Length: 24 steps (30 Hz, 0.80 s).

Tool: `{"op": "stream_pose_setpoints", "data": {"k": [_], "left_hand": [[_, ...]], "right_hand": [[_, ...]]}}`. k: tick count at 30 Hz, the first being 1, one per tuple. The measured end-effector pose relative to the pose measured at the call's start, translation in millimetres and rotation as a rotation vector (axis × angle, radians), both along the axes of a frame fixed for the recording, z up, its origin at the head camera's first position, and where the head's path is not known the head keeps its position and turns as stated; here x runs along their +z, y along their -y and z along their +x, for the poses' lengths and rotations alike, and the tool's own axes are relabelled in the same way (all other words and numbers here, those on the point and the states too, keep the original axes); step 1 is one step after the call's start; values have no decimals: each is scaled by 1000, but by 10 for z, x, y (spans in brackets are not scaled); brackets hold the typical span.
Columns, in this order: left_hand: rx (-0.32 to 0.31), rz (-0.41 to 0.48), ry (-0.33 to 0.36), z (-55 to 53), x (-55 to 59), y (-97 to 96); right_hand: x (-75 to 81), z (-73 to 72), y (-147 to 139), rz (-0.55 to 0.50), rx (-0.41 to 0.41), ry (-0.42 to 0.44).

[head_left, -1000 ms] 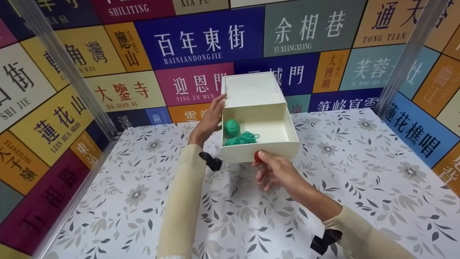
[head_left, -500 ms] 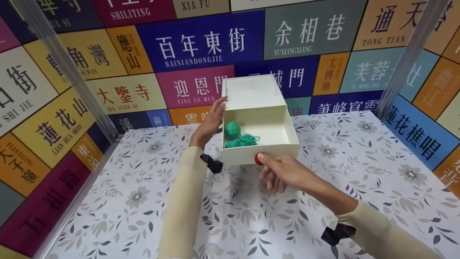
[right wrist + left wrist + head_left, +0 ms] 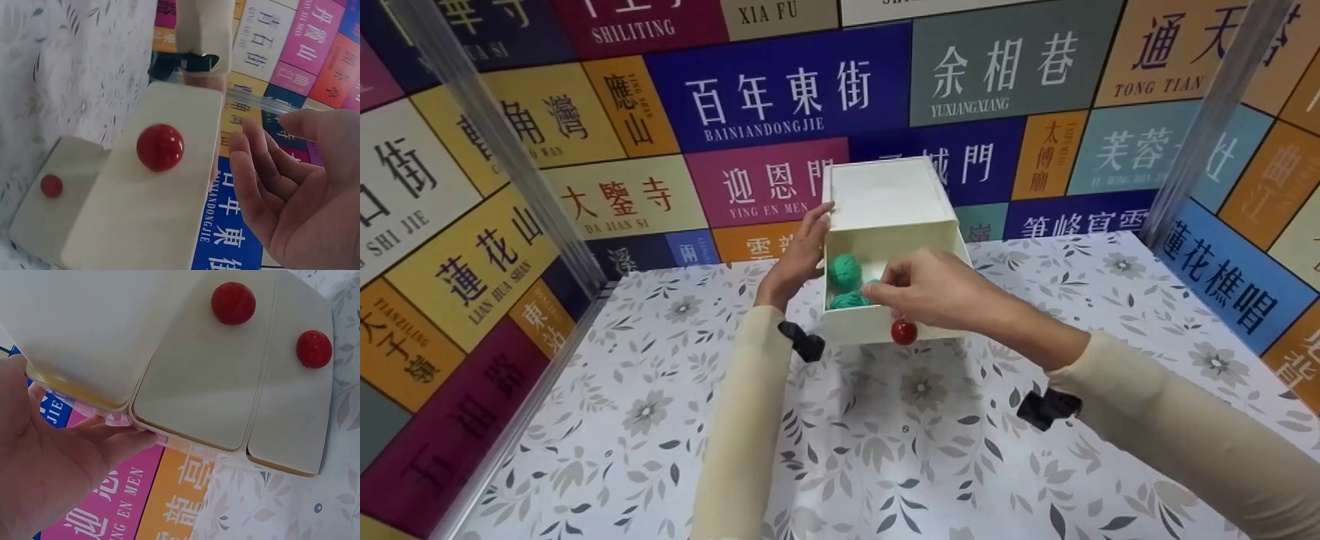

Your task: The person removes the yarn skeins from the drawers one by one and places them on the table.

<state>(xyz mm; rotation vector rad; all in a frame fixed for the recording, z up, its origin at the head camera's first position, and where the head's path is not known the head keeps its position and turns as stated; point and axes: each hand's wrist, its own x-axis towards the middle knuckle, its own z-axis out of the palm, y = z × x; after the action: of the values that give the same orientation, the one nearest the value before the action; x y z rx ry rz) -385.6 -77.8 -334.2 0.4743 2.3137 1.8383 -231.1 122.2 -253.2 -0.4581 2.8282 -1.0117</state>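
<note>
A small white drawer cabinet (image 3: pixel 889 191) stands on the table with its top drawer (image 3: pixel 847 326) pulled out. The drawer has a red knob (image 3: pixel 904 331). Inside at the left lie a green yarn ball (image 3: pixel 844 272) and looser green yarn (image 3: pixel 847 301), the latter partly covered by my right hand. My left hand (image 3: pixel 799 255) rests along the cabinet's left side, fingers extended against it in the left wrist view. My right hand (image 3: pixel 934 289) is over the drawer's front edge, fingertips near the yarn; the right wrist view shows its fingers loosely bent, with nothing held.
Two lower drawer fronts with red knobs (image 3: pixel 233 304) show below the open drawer in the left wrist view. A flower-patterned cloth (image 3: pixel 645 412) covers the table. Behind rises a wall of coloured sign panels (image 3: pixel 780 82), with clear upright posts (image 3: pixel 1215 112) at the corners.
My right hand has let go of the drawer's red knob and moved up over the drawer's front edge towards the yarn. The left hand stays at the cabinet's side.
</note>
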Motion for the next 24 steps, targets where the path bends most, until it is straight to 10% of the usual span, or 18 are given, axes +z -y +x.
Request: {"op": "stream_pose_setpoints", "data": {"k": [9,24], "left_hand": [[-8,-9,3,6,14,13],[-15,14,26,-1,15,4]], "right_hand": [[160,-490,165,105,2,-117],[205,-969,410,301,29,13]]}}
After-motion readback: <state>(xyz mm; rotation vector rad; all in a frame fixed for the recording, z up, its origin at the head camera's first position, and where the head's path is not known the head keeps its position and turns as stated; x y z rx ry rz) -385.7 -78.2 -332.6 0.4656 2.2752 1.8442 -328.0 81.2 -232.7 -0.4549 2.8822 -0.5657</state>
